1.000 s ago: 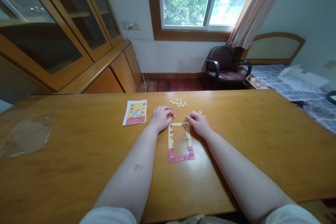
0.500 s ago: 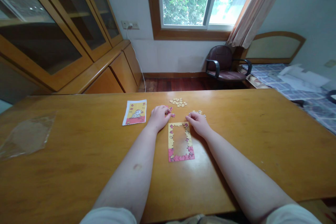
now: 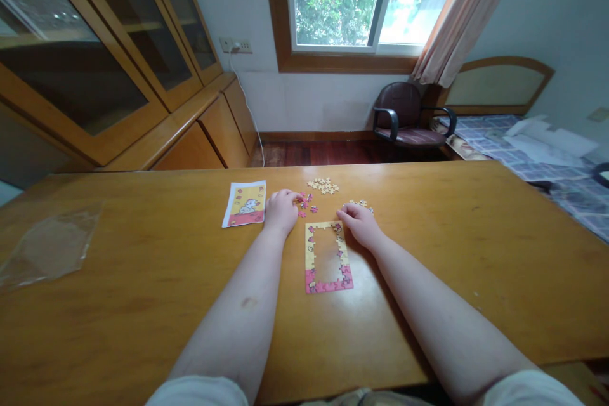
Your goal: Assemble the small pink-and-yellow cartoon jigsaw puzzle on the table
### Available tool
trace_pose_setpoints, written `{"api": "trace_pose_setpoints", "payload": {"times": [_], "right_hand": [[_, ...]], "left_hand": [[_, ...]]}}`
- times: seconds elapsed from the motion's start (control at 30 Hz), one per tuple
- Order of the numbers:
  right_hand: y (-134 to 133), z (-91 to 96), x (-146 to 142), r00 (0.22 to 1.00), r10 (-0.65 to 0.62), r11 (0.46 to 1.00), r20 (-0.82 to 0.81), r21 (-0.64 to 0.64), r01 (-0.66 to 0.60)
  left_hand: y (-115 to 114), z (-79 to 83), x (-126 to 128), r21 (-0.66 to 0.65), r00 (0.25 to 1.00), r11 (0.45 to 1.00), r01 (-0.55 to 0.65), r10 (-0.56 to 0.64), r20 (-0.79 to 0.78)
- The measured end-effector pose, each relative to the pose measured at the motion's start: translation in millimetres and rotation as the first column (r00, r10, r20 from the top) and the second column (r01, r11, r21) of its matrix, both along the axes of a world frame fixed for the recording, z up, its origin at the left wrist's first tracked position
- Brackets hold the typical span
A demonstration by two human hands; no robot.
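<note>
On the worktop (image 3: 143,311), puzzle border (image 3: 311,278) lies flat between the forearms, nearer the person than both hands. Step in hand, as judged: picking through loose pieces. Left hand (image 3: 281,209) bent at the pink pieces (image 3: 314,209), fingertips touching or just over them; can't tell if its grip pinches one. Right hand (image 3: 359,222) rests by the border's upper right corner, thumb and forefinger close; can't tell if anything's between. Next move calls for a light fingertip pinch on one small piece. Border: yellow above, pink below, joined into a rectangle, middle unfilled, knobby inner edge.
</note>
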State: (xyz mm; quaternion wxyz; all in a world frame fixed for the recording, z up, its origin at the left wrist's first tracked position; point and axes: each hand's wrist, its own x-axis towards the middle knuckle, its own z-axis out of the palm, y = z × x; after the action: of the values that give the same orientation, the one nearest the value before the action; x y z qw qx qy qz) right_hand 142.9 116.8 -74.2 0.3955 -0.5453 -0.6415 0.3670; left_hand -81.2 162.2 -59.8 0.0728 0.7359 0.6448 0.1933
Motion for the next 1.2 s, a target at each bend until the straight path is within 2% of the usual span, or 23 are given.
{"api": "trace_pose_setpoints", "payload": {"times": [0.3, 0.73, 0.9, 1.2], "right_hand": [[-0.7, 2.6, -0.6, 1.0, 0.001, 1.0, -0.003, 0.003, -0.001], [-1.8, 4.7, -1.4, 1.0, 0.0, 1.0, 0.008, 0.001, 0.0], [-2.0, 4.9, -1.6, 1.0, -0.004, 1.0, 0.013, 0.001, 0.004], [-2.2, 5.6, -1.3, 1.0, -0.002, 1.0, 0.02, 0.0, 0.002]], "left_hand": [[2.4, -5.4, -1.3, 0.001, 1.0, 1.0, 0.016, -0.016, -0.013], [1.5, -3.5, 2.3, -0.002, 0.988, 0.989, 0.147, -0.147, 0.049], [-1.6, -0.7, 2.3, 0.035, 0.993, 0.994, 0.108, -0.109, 0.048], [-5.4, -0.3, 4.1, 0.004, 0.992, 0.992, 0.128, -0.128, 0.016]]}}
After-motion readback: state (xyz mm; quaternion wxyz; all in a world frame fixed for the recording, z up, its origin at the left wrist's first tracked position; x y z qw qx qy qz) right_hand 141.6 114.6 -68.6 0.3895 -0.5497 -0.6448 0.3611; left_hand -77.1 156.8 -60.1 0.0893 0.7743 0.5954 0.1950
